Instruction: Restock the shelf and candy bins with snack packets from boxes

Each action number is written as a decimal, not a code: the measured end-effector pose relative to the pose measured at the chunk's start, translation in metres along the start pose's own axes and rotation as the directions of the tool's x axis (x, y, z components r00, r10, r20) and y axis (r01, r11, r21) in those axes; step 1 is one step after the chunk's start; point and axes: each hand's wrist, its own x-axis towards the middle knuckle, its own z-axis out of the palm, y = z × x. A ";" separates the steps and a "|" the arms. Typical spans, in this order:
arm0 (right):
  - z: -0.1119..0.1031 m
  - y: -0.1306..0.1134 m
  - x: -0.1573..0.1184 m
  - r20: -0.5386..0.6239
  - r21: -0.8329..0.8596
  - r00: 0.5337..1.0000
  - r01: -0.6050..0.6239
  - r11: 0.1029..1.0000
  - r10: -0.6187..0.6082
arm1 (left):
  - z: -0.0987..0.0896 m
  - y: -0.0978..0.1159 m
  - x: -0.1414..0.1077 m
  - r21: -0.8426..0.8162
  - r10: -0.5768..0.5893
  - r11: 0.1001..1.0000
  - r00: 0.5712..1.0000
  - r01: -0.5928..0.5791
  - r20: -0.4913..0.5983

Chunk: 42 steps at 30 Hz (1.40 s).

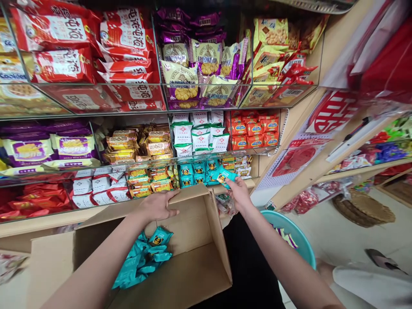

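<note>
The right hand (pixel 238 192) is pinching 1 teal, pillow-shaped plastic packet (pixel 222 175); the left hand (pixel 158 207), spread, is resting on the edge of a brown, rectangular cardboard box (pixel 195 221).

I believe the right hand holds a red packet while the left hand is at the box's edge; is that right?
Not quite: the head view shows a teal packet, not red, in the right hand; the left hand is at the edge of the cardboard box.

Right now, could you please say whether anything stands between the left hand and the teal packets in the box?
Nothing visible: the left hand touches the open box at its far edge; the teal packets lie inside.
</note>
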 end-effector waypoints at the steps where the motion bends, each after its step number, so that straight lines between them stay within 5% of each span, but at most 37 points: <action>1: 0.004 0.005 0.004 0.025 -0.031 1.000 -0.002 1.000 0.002 | -0.001 0.001 0.000 0.000 0.002 1.000 1.000 -0.002 0.004; 11: 0.045 0.031 0.058 0.153 -0.228 0.988 0.045 0.973 -0.010 | -0.004 0.007 -0.004 0.006 -0.072 0.997 0.997 0.072 -0.011; 24: 0.113 0.058 0.086 0.312 -0.274 0.949 0.133 0.952 -0.043 | -0.001 0.010 -0.003 0.075 -0.080 0.994 0.996 0.083 -0.049; 42: 0.122 0.059 0.092 0.312 -0.425 0.950 0.160 0.891 -0.021 | 0.001 0.010 -0.003 0.043 -0.106 0.993 0.993 0.109 -0.057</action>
